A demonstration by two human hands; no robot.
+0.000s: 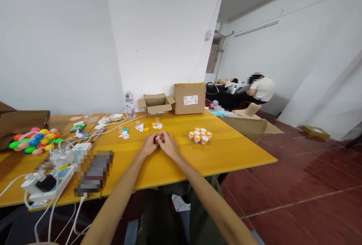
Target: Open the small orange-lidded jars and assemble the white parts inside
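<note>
Forearms point(124, 179) converge, small object point(161, 138) between left grip point(149, 145) and right grip point(169, 145).

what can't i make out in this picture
All in the head view:
- Small item between left hand and right hand: fingers mostly cover it.
- Dark device: pixelation hides its details.
- Box label: print too small.
- Leftmost cardboard box: cut off by the left edge.

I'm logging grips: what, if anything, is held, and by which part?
The left hand and right hand seem to hold a small orange-brown item; its shape and gripped part are hidden.
</note>
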